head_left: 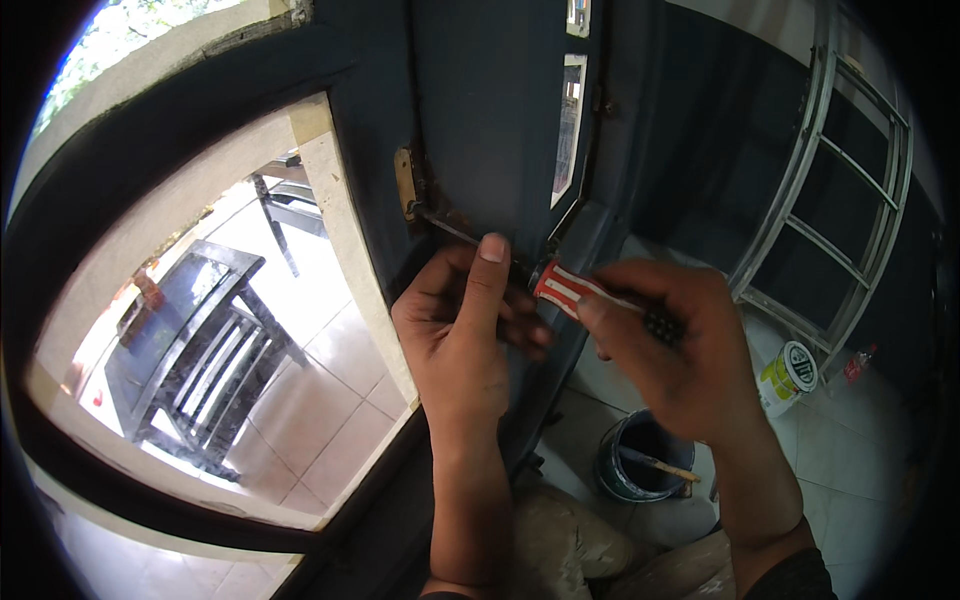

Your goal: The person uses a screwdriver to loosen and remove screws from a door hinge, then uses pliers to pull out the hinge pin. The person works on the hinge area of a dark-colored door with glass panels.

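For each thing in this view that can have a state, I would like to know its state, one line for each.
Screwdriver: held, shaft pointing toward the brass plate; tip contact unclear
Right hand: closed around the screwdriver's handle
Left hand: partly curled at the shaft; grip unclear
Brass plate: fixed in place
Bucket: open
Wooden-handled tool: lying across the bucket
Metal ladder: standing
White-and-green can: standing

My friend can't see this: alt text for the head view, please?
A person's right hand grips a red-and-white-handled screwdriver pointing toward a brassy plate on a dark frame; the left hand is at its shaft. A metal ladder and bucket stand rightward.
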Available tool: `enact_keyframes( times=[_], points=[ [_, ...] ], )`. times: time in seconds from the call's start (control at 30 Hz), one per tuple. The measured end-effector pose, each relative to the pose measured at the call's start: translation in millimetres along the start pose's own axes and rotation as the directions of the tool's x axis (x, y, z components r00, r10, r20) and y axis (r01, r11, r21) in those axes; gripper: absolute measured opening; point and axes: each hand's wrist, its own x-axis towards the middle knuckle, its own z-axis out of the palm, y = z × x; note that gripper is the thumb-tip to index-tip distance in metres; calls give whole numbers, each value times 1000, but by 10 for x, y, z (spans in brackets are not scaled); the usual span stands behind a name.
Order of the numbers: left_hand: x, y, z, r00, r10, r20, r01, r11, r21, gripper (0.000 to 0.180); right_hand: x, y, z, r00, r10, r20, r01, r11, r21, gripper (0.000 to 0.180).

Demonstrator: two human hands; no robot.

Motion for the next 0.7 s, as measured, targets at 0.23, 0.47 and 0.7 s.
enact_keyframes(
  times=[0.23,0.47,0.7],
  points=[
    [-27,111,41,1000,14,20,-17,991,135,37,-24,72,104,857,-513,-55,418,753,-509,14],
    [-10,88,-2,999,0,-51,9,985,171,35,-28,49,102,923,-380,-55,336,869,-363,17],
    [-9,-3,-228,998,18,-65,-14,999,52,29,-152,-92,241,954,-286,-92,241,912,-333,17]
  ],
)
